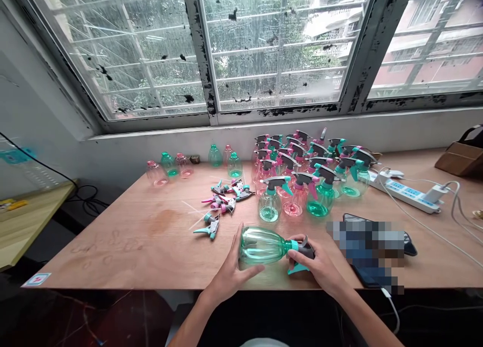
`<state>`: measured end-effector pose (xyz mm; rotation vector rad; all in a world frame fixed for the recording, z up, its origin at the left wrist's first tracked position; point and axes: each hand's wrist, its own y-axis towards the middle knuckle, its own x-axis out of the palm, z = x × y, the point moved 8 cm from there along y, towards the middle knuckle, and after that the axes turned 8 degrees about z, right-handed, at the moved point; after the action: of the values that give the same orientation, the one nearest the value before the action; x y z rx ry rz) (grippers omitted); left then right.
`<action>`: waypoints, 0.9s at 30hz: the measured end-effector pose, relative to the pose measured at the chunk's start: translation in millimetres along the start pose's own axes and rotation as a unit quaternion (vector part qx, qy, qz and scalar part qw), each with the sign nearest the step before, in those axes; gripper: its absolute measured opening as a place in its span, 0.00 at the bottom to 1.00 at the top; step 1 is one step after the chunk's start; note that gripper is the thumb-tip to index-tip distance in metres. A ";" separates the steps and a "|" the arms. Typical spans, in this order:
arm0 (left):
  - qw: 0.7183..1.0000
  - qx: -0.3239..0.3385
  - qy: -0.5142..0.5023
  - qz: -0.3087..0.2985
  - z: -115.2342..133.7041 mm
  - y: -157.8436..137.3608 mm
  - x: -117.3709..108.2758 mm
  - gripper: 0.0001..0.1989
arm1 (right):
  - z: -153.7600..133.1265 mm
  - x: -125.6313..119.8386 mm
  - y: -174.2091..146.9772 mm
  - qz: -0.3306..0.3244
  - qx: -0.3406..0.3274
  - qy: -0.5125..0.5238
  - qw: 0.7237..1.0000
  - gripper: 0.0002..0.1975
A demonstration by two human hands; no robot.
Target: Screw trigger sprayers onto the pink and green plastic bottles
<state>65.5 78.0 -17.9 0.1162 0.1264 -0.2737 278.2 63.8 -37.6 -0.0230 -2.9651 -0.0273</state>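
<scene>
**Green bottle (260, 246) lies sideways in my hands, spray head (306, 250) at its neck**

Head view. My left hand (233, 267) is wrapped round the base of the bottle, fingers behind, thumb along the lower side. My right hand (321, 262) is closed on the dark grey and teal spray head. The bottle is at the front edge of the table (124, 221); whether it touches the tabletop, I cannot tell.

Progress, in my judgement: well advanced. Fitted bottles (298, 196), pink and green, stand upright in a dense cluster behind my right hand; the rows overlap, so I record no count. Outstanding, as I judge it: six bare bottles (184, 167), also pink and green, standing headless towards the back left, and a small pile of loose spray heads (212, 227) nearer to me, thin pale tubes (191, 207) beside it. I cannot determine whether the head in my grip is fully seated.

Markings: I find no label on any bottle. The sticker (36, 280) at the table's left front corner is white with blue edging and a red mark; no wording is legible. The power strip (403, 192) at the right shows no readable brand. The dark phone (364, 274) is partly pixelated; nothing on it can be read.
</scene>
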 end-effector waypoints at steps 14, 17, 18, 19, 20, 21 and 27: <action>1.000 0.002 -0.009 0.011 -7.0 1.9 -0.4 0.52 | 0.1 -0.1 0.2 -0.007 0.007 0.005 1.000 0.14; 1.000 0.007 -0.004 0.016 -5.4 1.4 -0.8 0.49 | 0.8 -0.6 0.9 -0.008 0.006 0.009 1.000 0.14; 1.000 0.009 -0.004 0.017 -4.9 1.0 -0.9 0.48 | 0.6 -0.7 0.8 -0.007 0.005 0.010 1.000 0.14; 1.000 0.009 -0.003 0.017 -4.7 0.8 -1.1 0.49 | 0.2 -0.5 0.5 -0.007 0.003 0.010 1.000 0.14; 1.000 0.008 -0.002 0.017 -5.0 0.6 -1.3 0.51 | -0.2 -0.2 0.2 -0.007 0.003 0.010 1.000 0.14; 1.000 0.005 -0.002 0.016 -5.6 0.5 -1.6 0.54 | -0.6 0.3 -0.2 -0.009 0.002 0.010 1.000 0.14; 1.000 -0.008 -0.008 0.004 -8.9 2.9 -1.7 0.50 | -1.6 0.5 -0.4 -0.007 0.001 0.006 1.000 0.15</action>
<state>63.7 82.5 -26.2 0.0995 0.1123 -0.2652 278.0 63.4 -36.0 -0.0020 -2.9525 -0.0258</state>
